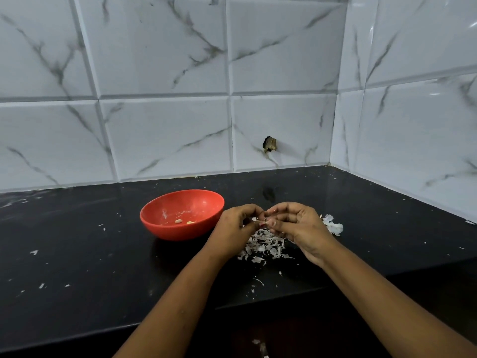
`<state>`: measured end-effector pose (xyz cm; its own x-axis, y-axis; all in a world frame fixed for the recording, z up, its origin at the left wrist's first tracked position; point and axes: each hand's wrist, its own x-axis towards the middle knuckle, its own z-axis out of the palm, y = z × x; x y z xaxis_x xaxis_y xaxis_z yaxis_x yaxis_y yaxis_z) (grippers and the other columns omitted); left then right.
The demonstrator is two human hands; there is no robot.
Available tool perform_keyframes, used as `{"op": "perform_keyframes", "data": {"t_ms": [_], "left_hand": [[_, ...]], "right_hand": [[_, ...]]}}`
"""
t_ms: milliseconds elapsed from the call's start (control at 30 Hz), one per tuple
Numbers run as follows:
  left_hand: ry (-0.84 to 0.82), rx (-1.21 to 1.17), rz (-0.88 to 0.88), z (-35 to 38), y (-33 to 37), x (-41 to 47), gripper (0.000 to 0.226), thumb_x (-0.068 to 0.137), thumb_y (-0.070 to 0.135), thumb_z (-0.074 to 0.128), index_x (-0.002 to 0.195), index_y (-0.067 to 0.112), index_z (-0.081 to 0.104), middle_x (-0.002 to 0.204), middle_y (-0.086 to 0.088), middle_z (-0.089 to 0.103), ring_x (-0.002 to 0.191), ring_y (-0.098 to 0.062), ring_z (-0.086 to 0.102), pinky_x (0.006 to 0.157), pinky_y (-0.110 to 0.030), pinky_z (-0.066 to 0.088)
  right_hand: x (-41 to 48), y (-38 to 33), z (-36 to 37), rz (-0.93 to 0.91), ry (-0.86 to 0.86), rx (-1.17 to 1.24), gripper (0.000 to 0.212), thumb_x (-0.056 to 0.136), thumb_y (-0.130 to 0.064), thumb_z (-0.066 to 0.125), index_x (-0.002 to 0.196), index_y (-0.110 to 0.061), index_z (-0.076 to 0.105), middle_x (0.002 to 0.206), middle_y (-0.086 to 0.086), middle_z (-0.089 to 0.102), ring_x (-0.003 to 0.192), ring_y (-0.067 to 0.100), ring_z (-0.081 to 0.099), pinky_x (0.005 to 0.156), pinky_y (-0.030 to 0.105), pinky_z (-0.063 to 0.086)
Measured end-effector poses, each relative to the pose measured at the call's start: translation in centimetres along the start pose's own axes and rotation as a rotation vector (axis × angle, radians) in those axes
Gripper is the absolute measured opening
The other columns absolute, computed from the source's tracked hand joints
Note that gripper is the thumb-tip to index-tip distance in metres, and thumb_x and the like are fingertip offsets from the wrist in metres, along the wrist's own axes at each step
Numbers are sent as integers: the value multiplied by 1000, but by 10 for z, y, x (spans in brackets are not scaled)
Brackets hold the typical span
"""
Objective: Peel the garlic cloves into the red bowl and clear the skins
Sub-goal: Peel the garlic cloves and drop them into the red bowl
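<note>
The left hand [237, 223] and right hand [296, 223] meet fingertip to fingertip, both curled in tight and pinching a garlic clove [255, 219] between them. It is so small that I can make out only a pale sliver of it among the fingers. A clove like that is light and firm, but slick once it is bare, and its skin is dry, thin and quick to tear. I'd say the best hold is at the two ends, leaving a nail free to lift the paper. Right under the hands lies a heap of white skins [265, 245], and a bigger crumpled clump of skin [333, 224] sits just beyond the right hand. To the left, close by, stands the red bowl [180, 232] with two peeled cloves [178, 221] at the bottom. Flakes are strewn over the black surface [77, 254], so the clearing is not yet done. Behind it rises the marbled tile wall [167, 125].
</note>
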<state>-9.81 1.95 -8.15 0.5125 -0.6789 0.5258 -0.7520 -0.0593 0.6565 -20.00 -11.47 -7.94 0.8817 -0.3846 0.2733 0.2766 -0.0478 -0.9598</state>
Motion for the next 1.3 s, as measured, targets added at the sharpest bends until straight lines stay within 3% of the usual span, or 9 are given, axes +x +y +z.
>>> {"op": "perform_keyframes", "data": {"t_ms": [133,367,533,700,933,1100,1200,1300], "left_hand": [[-34,53,20,0,-1,-2,8,87,6,63,85,13,63,79,0,64,72,-28,57,67,-34,47],[22,223,55,8,0,-4,11,92,12,54,91,24,53,84,11,55,79,-17,54,74,-42,48],[90,363,63,14,9,-8,12,94,15,46,101,24,50,103,10,56,92,-15,54,75,-39,46],[75,347,73,17,9,-9,11,94,16,47,103,22,50,104,8,57,95,-15,54,77,-37,45],[98,199,95,19,3,-6,13,91,7,52,95,19,53,90,10,55,81,-9,49,73,-33,45],[53,185,86,20,5,-7,21,93,13,53,88,32,46,95,9,61,84,-9,54,75,-35,47],[75,201,34,18,4,-8,24,92,17,57,84,35,43,85,9,65,69,-10,56,68,-40,50],[116,253,-17,16,2,-7,20,87,18,62,85,33,49,82,14,68,64,-5,57,67,-35,52]], "right_hand": [[-1,-1,1,10,-17,3,19,78,10,68,88,-6,67,74,9,70,71,18,67,71,27,58],[-1,-2,3,-26,42,24,23,77,10,69,92,-6,61,75,11,71,67,18,66,65,26,57],[-1,-3,5,-80,101,48,29,76,10,70,95,-6,54,74,8,72,69,18,69,65,27,58],[0,-4,6,-76,133,103,30,77,9,69,96,-8,52,75,9,72,72,21,69,72,33,58],[1,-4,6,-43,130,200,28,80,12,65,96,-8,52,78,14,67,74,23,69,73,32,60],[5,-4,2,-49,217,298,22,85,12,60,95,-6,55,79,8,64,75,16,68,66,25,58],[6,-4,0,-68,234,305,21,87,10,58,100,-7,60,87,6,67,76,10,68,68,21,57],[6,-2,0,-66,210,259,20,89,7,56,102,-7,64,88,5,71,78,9,69,72,20,58]]}}
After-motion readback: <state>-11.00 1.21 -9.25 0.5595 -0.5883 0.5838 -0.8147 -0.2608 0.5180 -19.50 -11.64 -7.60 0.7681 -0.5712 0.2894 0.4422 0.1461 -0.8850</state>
